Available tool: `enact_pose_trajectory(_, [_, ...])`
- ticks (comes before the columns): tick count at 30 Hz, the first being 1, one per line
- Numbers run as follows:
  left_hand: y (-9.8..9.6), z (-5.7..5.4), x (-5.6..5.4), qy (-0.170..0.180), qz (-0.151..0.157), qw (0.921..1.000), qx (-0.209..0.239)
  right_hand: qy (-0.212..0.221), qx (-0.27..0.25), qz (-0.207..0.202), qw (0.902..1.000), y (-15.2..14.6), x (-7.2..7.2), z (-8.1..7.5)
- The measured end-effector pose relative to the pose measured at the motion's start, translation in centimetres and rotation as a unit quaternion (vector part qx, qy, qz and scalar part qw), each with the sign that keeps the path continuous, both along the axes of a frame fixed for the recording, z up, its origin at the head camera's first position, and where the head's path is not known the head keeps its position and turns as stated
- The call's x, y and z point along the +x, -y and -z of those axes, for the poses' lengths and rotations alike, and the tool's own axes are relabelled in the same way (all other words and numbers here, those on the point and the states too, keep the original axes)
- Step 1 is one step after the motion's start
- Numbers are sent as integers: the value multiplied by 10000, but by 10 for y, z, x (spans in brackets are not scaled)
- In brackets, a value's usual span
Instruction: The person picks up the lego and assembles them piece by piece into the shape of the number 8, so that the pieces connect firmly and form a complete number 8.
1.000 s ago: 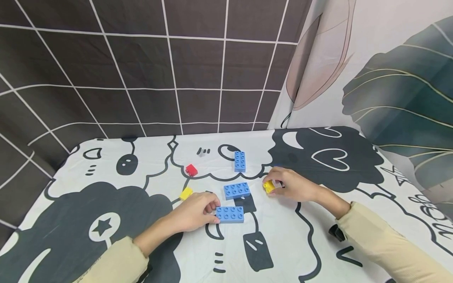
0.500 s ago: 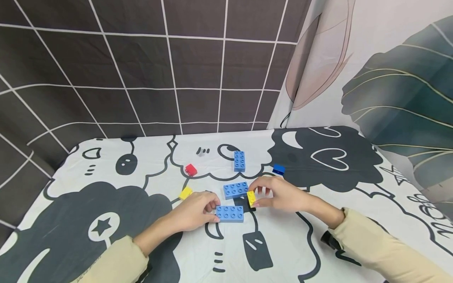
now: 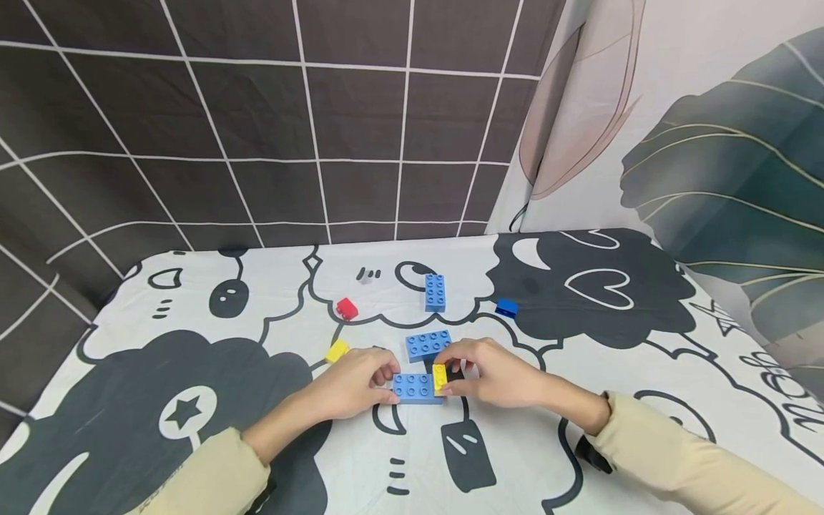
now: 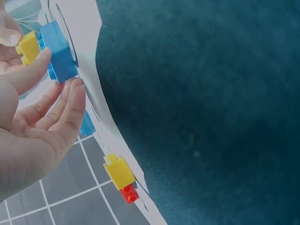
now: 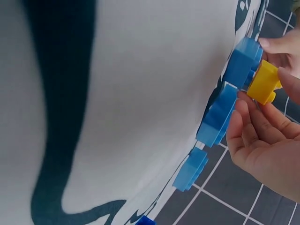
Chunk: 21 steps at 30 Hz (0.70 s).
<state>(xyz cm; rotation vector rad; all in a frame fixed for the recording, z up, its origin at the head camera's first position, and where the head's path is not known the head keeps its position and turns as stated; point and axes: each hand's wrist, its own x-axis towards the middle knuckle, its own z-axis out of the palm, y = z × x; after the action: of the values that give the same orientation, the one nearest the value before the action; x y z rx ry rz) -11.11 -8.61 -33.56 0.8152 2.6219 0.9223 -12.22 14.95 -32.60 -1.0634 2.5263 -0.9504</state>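
My left hand [image 3: 354,385] grips the left end of the nearest light blue building brick [image 3: 412,390] on the cloth, thumb on the near side and fingers on the far side. Between thumb and fingers, my right hand [image 3: 494,375] pinches a small yellow brick [image 3: 439,379] over that brick's right end. In the right wrist view the yellow brick [image 5: 264,82] is close against the blue studs; I cannot tell whether it is pressed on. Just behind lies a second light blue brick [image 3: 428,346], near the right fingertips.
Farther back stands a third light blue brick [image 3: 435,293]. A dark blue brick [image 3: 506,307] lies to the right. On the left are a red brick [image 3: 347,308] and another yellow brick [image 3: 337,350], close to the left hand. A dark gridded cloth [image 3: 257,129] hangs behind the table.
My right hand has carried the yellow brick leftward from the right side to above the nearest blue brick's right end, uncovering the dark blue brick. The left hand has stayed in place.
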Motion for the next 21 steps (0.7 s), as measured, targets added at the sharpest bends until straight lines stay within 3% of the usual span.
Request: enact_pose_trajectory(21, [-1,-2,0,65,-86,9999,-105,-198,132,-97,9997,5,2,0])
